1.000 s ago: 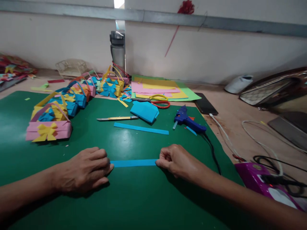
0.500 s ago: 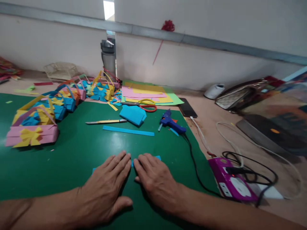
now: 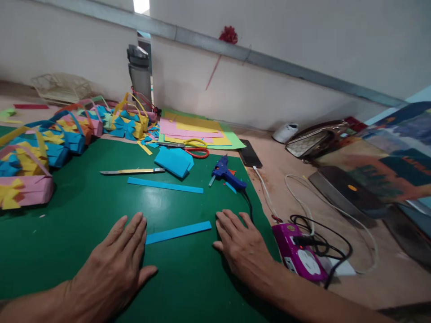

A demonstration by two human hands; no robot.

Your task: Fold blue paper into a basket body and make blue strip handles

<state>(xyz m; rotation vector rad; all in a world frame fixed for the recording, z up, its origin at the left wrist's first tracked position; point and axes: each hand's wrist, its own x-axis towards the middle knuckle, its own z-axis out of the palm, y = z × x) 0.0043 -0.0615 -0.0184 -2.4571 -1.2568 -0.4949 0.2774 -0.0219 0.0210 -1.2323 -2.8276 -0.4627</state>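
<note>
A narrow blue paper strip [image 3: 178,232] lies slightly slanted on the green mat [image 3: 182,282]. My left hand [image 3: 119,251] rests flat with fingers stretched out, covering the strip's left end. Just past the strip's right end, my right hand [image 3: 240,242] lies on the mat, fingers extended and holding nothing. A second blue paper strip [image 3: 164,185] lies farther up the mat. Behind it are a folded blue paper piece [image 3: 174,161], a craft knife [image 3: 132,171] and a blue hot glue gun [image 3: 227,173].
Several small paper baskets with bows [image 3: 25,190] line the left side. Scissors [image 3: 198,152] lie by stacked coloured paper [image 3: 191,128], near a phone [image 3: 250,154]. A purple power strip [image 3: 299,251] with looped cables sits at right. A bottle [image 3: 139,74] stands at the back.
My hands have spread apart along the strip, left hand leftward and right hand rightward, uncovering its middle and right end. The view has turned a little to the right.
</note>
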